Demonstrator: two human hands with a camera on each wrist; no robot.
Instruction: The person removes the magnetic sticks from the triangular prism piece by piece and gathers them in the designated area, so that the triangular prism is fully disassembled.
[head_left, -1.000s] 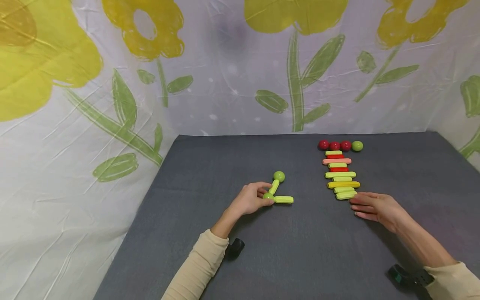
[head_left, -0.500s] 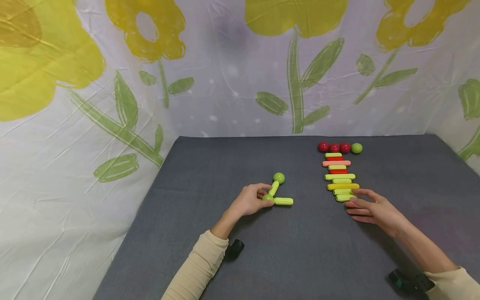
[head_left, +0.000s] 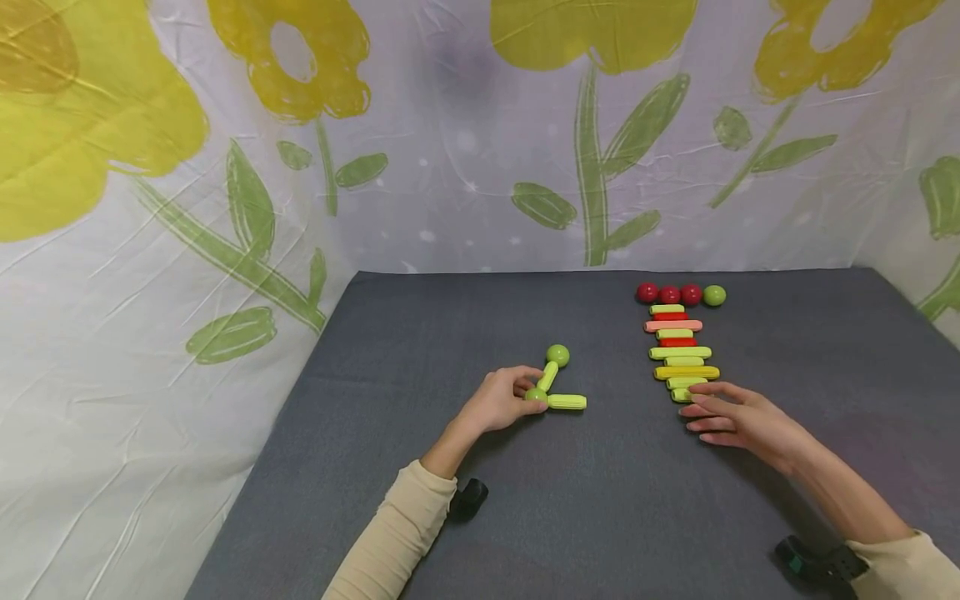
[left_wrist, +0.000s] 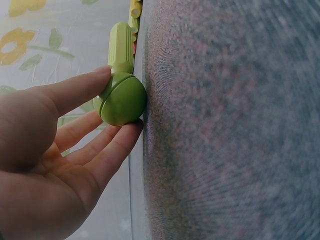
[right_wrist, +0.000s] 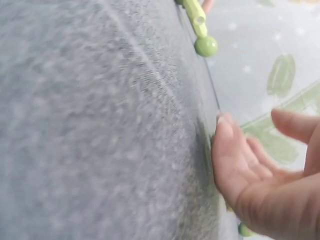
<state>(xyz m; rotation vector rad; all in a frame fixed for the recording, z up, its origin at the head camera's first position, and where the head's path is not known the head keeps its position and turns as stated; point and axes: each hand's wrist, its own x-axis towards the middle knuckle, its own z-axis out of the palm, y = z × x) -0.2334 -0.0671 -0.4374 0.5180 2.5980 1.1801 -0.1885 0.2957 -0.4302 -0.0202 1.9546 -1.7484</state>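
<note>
My left hand (head_left: pixel 501 400) pinches a green ball (left_wrist: pixel 125 101) between thumb and fingers, close over the table. Two short yellow-green rods join at this ball: one rod (head_left: pixel 567 402) points right, the other rod (head_left: pixel 548 377) slants away to a second green ball (head_left: pixel 557 356). My right hand (head_left: pixel 746 423) is at the near end of a column of rods, its fingers apart and slightly bent. Its fingertips overlap the nearest yellow-green rod (head_left: pixel 681 395) in the head view and hide part of it. In the right wrist view, nothing shows between thumb and fingers.
The column holds several rods, among them a long yellow rod (head_left: pixel 686 372) and a pink rod (head_left: pixel 672 326). Beyond it lie red balls (head_left: pixel 669 294) and a green ball (head_left: pixel 715 295) in a row. A flower-printed cloth (head_left: pixel 450 208) hangs behind the dark table (head_left: pixel 390 333).
My right hand has shifted slightly left, from the end of the nearest rod to over it. The left hand and the joined green pieces have stayed in place.
</note>
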